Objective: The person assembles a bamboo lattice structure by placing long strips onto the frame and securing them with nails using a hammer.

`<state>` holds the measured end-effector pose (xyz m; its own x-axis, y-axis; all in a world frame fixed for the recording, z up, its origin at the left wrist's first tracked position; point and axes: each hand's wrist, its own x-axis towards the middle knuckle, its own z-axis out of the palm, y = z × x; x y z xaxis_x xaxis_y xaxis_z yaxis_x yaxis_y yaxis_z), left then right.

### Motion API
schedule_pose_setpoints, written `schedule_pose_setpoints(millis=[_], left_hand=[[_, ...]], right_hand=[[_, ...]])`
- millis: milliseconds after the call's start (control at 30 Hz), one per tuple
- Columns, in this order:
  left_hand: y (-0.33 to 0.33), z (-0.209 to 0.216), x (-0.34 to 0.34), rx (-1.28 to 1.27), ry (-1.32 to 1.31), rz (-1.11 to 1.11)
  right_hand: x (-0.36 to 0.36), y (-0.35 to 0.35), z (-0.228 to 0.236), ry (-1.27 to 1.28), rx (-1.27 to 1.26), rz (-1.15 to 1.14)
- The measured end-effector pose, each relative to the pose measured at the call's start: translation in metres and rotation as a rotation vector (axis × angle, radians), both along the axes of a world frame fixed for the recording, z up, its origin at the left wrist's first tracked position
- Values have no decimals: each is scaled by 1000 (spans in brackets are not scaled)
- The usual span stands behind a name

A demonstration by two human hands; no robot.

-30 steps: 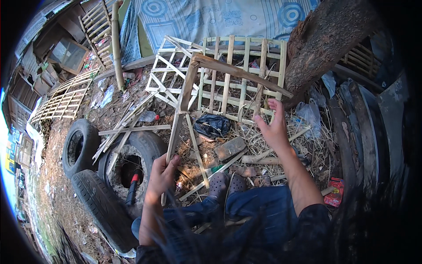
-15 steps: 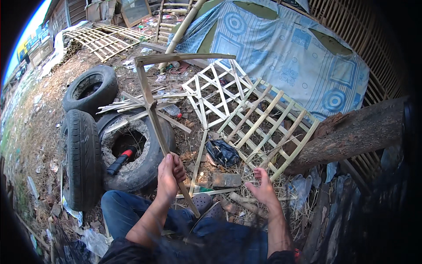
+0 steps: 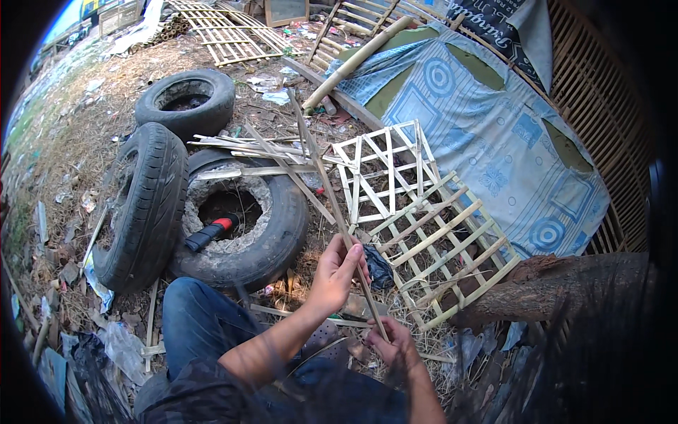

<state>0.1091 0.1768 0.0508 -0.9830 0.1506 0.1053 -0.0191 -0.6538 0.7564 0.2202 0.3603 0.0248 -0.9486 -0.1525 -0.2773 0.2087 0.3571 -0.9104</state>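
A thin bamboo strip [image 3: 325, 182] slants up and away in front of me, its lower end toward my lap. My left hand [image 3: 335, 277] is closed around it partway up, thumb along the strip. Lower down, my right hand [image 3: 394, 344] pinches it near its bottom end. Just beyond my hands on the ground lie a pale lattice with crossing diagonal slats [image 3: 390, 169] and a greener bamboo grid [image 3: 480, 291], touching or overlapping. A black plastic bag [image 3: 380, 270] sits partly hidden behind my left hand.
On the left are a flat-lying tyre [image 3: 282, 251] with a rough crusted inside, a tilted tyre [image 3: 161, 205] and another farther back [image 3: 182, 126]. A black-and-red handled object [image 3: 212, 233] rests in the nearest one. Loose slats [image 3: 247, 147] lie across it. At right are a log [image 3: 565, 286] and a patterned blue sheet [image 3: 487, 134].
My right hand has come from empty and open to gripping the strip's lower end. The strip has turned, so its bent top piece no longer shows clearly. My view has shifted.
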Motion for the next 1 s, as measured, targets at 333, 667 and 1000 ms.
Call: schedule_pose_setpoints(millis=[333,667,1000], left_hand=[[22,71,-12,-367,355,-122],[40,73,-32,-599,420,135],[34,48,-40,-777,336,342]], right_hand=[[11,18,18,200,-175,-209],[10,53,33,125,-47,-280],[1,46,17,140,153,-134]])
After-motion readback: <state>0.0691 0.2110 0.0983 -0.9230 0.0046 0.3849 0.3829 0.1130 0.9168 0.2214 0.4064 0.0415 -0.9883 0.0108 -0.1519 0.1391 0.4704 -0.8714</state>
